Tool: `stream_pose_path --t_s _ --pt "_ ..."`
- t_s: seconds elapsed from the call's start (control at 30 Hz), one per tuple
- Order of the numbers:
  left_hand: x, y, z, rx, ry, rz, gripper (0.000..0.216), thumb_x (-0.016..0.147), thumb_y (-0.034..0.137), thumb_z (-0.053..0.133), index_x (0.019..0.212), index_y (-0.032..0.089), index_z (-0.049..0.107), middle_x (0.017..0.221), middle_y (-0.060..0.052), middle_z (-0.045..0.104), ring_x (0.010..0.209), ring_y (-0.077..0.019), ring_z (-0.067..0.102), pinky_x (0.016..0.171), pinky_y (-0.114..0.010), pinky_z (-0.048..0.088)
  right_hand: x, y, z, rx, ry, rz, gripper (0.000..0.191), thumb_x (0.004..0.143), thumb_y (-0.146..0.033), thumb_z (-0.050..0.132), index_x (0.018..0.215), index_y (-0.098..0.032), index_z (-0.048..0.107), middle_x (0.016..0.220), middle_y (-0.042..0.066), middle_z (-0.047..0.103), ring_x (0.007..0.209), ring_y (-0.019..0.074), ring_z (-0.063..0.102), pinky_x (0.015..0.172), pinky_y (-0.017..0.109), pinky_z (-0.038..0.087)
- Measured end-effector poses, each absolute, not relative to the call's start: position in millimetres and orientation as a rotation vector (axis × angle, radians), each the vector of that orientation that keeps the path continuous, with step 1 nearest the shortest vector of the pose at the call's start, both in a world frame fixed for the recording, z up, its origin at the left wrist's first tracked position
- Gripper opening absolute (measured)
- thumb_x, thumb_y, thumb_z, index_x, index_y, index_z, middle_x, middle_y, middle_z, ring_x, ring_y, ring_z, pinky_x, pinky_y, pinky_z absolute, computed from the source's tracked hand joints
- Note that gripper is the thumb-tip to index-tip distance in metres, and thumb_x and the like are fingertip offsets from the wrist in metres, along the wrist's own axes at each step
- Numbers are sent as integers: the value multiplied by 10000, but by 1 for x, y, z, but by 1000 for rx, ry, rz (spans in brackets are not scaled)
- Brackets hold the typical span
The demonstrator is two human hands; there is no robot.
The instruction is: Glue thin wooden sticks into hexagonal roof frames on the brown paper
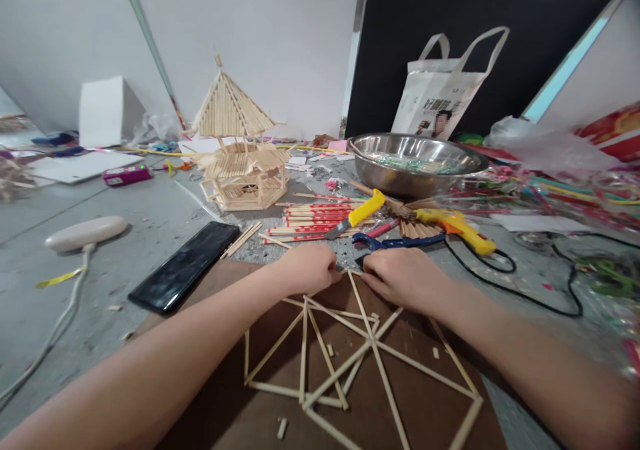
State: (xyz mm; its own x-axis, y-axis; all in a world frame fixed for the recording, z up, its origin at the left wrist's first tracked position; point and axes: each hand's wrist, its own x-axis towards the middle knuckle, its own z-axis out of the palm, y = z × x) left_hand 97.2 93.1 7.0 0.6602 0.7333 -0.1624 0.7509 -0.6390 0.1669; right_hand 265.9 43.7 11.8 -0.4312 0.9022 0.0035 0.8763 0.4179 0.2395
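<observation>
My left hand is closed, its fingertips pinched at a thin wooden stick at the far edge of a stick frame. Just across from it, my right hand is closed too, fingers at the same far corner. The stick frame has spokes meeting at a hub and lies on a brown board. A second, smaller stick frame overlaps it at the left. My fingers partly hide the far corner. Blue-handled pliers lie right behind my right hand; a dark tip shows beside its fingers.
Behind are a stick pavilion model, red-marked sticks, a yellow-handled knife, a yellow glue gun with black cord and a steel basin. A black phone and white corded device lie left.
</observation>
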Motion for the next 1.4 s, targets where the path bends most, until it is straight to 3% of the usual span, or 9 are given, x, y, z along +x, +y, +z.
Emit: stream_pose_path --t_s 0.8,1.4 --pt "97 107 7 2637 1031 -133 265 676 346 409 637 162 595 590 -25 579 516 -116 472 445 -198 283 266 42 12 1593 2531 328 237 790 -300 362 726 -181 556 721 49 628 645 162 574 499 239 316" --pt "96 105 1 2627 1057 -81 259 660 357 440 680 171 620 637 -31 594 527 -125 471 453 -206 278 266 43 11 1596 2523 312 242 792 -303 361 735 -187 565 733 47 629 659 175 581 504 241 338"
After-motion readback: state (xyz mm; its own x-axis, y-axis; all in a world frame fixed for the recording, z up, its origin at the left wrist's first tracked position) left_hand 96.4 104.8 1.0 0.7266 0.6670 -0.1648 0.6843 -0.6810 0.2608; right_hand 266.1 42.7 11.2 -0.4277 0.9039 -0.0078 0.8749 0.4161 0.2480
